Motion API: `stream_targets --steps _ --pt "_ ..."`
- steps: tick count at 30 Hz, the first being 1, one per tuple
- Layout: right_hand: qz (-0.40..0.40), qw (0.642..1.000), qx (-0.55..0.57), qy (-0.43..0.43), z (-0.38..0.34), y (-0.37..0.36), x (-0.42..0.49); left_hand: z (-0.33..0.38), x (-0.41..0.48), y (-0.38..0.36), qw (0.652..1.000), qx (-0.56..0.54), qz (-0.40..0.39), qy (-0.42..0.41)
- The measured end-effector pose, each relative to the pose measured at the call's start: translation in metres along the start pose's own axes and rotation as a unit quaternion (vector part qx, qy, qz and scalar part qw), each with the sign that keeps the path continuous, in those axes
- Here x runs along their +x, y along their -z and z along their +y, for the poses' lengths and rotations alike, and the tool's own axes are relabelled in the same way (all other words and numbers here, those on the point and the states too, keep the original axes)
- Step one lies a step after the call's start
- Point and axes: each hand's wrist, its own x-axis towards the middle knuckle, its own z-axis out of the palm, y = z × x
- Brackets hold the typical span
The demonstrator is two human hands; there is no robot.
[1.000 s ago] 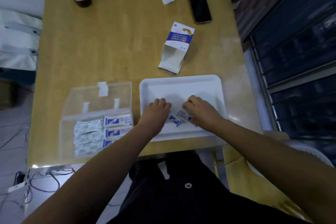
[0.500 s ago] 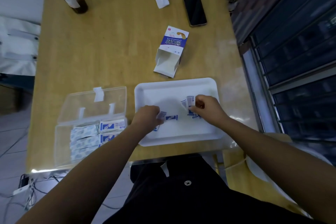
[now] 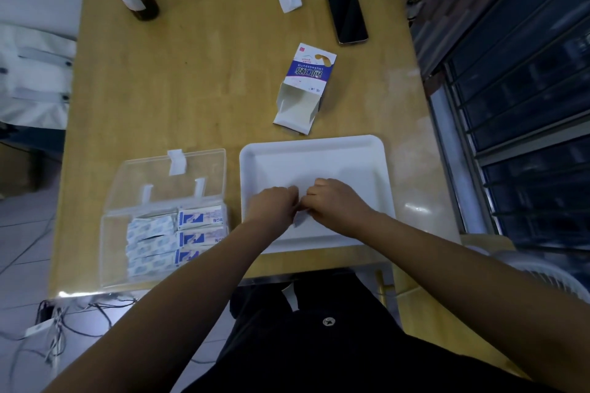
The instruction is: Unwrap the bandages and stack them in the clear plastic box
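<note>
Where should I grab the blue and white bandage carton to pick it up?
Probably from above, pinching the two long sides of the bandage carton near its printed, closed end. It lies flat on the table, and the open end toward the tray looks floppy.

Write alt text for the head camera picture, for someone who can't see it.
Over a white tray, the left hand and right hand meet, together pinching a small bandage. To the left, an open clear box holds more bandages; an opened carton and a phone lie farther back on the wooden table.
</note>
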Motion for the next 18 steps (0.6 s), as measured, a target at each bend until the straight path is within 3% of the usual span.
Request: stream_targets --steps 7,14,18 --pt "0.068 0.993 -0.087 -0.035 -0.002 0.008 0.000 -0.012 -0.009 0.002 0.993 -0.089 0.071 -0.044" --pt "0.060 0.993 -0.094 -0.040 -0.004 -0.004 -0.002 -0.002 -0.005 -0.007 0.996 0.038 0.060 -0.050" --pt "0.009 0.991 -0.072 -0.109 0.004 -0.010 -0.013 -0.001 -0.006 -0.014 0.996 0.056 0.063 -0.015"
